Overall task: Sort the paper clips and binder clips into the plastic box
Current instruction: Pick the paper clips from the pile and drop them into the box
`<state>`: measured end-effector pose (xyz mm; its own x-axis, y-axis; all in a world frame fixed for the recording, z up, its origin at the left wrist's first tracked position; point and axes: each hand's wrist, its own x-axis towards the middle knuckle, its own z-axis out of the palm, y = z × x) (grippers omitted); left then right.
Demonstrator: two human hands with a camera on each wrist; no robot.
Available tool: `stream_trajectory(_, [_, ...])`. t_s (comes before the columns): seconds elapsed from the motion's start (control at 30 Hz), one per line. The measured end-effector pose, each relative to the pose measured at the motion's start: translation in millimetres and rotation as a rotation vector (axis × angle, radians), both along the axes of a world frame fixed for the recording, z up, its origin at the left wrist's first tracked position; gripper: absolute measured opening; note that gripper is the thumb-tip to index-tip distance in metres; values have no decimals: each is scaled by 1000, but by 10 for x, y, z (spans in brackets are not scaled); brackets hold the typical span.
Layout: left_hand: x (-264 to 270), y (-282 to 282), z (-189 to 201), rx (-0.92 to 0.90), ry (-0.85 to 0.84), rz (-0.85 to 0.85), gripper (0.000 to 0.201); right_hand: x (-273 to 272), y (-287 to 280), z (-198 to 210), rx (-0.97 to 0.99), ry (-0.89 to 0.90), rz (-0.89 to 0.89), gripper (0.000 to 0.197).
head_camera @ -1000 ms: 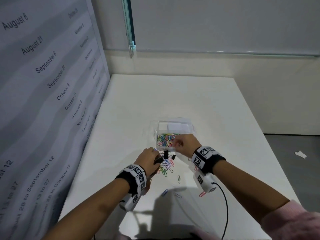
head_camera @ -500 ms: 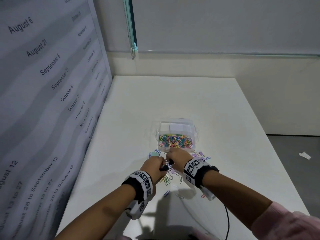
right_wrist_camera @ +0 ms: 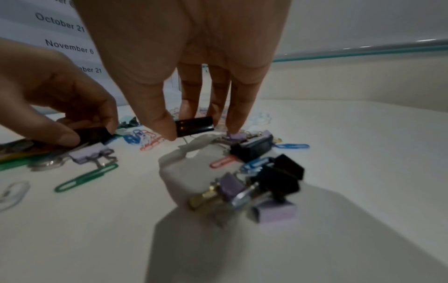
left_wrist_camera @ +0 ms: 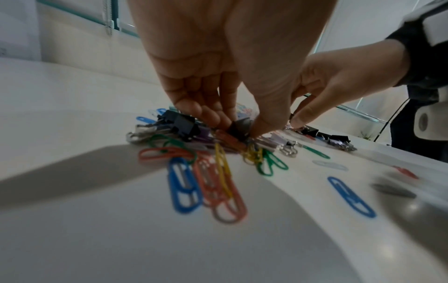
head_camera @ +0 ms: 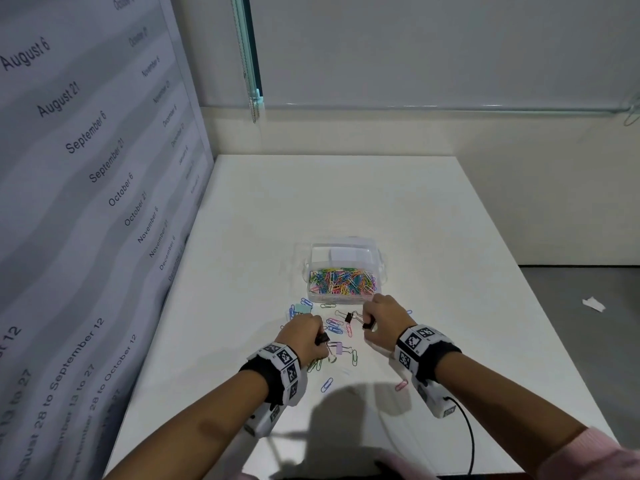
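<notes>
Both hands have dropped back from the plastic box (head_camera: pixel 346 268) to the counter (head_camera: pixel 450 237) pile: right hand (head_camera: pixel 382 320) fingers pinch a black binder clip (right_wrist_camera: pixel 194 126), left hand (head_camera: pixel 304 336) fingers pinch another (left_wrist_camera: pixel 238 127); next drop-off pending.

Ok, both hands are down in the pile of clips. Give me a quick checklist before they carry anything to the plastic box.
1. Right hand pinches a black binder clip: ok.
2. Left hand pinches another black binder clip: ok.
3. Left clip free of the paper clips around it: cannot tell.
4. Plastic box open: ok.
5. Far compartment free for binder clips: ok; the near one holds paper clips.
6. Pile cleared from the table: not ok, many clips remain.
</notes>
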<state>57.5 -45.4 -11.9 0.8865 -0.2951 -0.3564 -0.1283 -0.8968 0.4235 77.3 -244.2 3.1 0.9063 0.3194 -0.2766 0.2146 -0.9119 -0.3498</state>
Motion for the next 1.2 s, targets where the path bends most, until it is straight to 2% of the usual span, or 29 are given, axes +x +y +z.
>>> stream_trajectory(0.13, [-2, -11, 0, -12, -12, -10, 30, -43, -41, -36, -57, 3, 9, 11])
stream_trajectory(0.27, [-33, 11, -14, -37, -38, 0, 28, -23, 103, 28, -31, -49, 76, 10])
stream_trajectory(0.47, [-115, 13, -15, -50, -58, 5, 38, 37, 293, 7, -94, 12, 161, 30])
stream_trajectory(0.7, [-124, -30, 6, -19, -62, -11, 26, 58, 206, 6, -89, 83, 67, 21])
stream_trajectory(0.83, [-100, -65, 30, 8, -59, -1, 26, 25, 80, -1, -67, 65, 16, 21])
stream_trajectory(0.97, [-50, -45, 62, -54, -63, 70, 24, -1, 103, 10, -42, 9, 65, 24])
stream_trajectory(1.07, [2, 32, 116, -118, -79, 137, 21, -8, 213, 0, -10, 52, 92, 28])
stream_trajectory(1.2, [65, 196, 204, -181, -131, 254, 17, -7, 354, -46, 26, 112, 46, 44])
